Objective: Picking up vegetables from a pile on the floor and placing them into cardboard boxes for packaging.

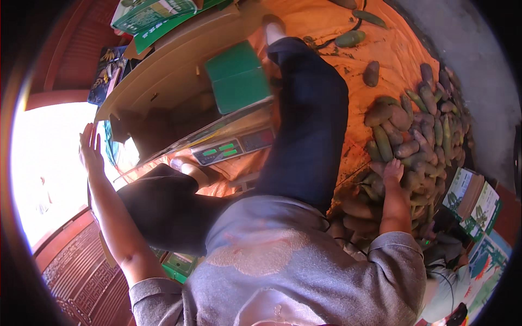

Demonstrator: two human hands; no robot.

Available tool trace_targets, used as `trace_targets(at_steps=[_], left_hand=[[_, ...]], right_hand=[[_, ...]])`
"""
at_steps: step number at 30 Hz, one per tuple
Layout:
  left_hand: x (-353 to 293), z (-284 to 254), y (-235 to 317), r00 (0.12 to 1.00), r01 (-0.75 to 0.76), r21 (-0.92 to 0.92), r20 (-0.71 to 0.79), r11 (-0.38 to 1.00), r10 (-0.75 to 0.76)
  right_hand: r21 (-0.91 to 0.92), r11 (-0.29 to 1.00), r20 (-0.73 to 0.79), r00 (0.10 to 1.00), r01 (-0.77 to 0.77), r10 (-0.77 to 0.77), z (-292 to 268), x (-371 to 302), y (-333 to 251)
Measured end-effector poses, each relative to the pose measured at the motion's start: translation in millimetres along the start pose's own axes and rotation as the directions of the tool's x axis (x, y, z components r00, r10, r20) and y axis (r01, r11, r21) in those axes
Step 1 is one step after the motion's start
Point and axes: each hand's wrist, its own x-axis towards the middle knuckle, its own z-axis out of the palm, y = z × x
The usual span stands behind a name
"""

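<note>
A seated person in a grey top reaches to both sides. The left hand (92, 151) is open, fingers extended and slightly parted, beside the near-left corner of a large cardboard box (157, 81); I can't tell whether they touch. The right hand (392, 170) rests on a heap of long green and brownish root vegetables (406, 149) on an orange sheet (402, 38), its grip unclear to me.

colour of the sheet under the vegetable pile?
Orange. The sheet under the vegetable pile shows best in the head view, the only one here.
</note>
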Motion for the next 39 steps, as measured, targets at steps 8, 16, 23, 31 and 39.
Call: trace_targets(at_steps=[8,16,23,31,39], left_hand=[[-5,-3,28,0.997,-0.08,-0.033,0.0,0.996,0.08],[-16,54,63,0.888,-0.334,0.192,0.393,0.923,0.239],[-48,81,79,0.776,-0.607,0.539,0.561,0.585,0.289],[-44,67,69,0.728,-0.681,0.528,0.564,0.507,0.389],[-36,53,61,0.681,-0.728,0.49,0.598,0.48,0.422]], right_hand=[[0.214,0.975,0.121,0.989,0.053,-0.081,-150,-58,-31],[0.925,0.267,-0.337,0.909,0.271,0.244,-263,-50,55],[0.655,-0.18,-0.749,0.663,0.734,-0.024,-551,-235,63],[-0.032,0.23,-0.645,0.156,0.973,-0.748,-724,-336,-143],[-0.294,0.413,-0.011,0.429,0.862,-0.903,-717,-288,-315]])
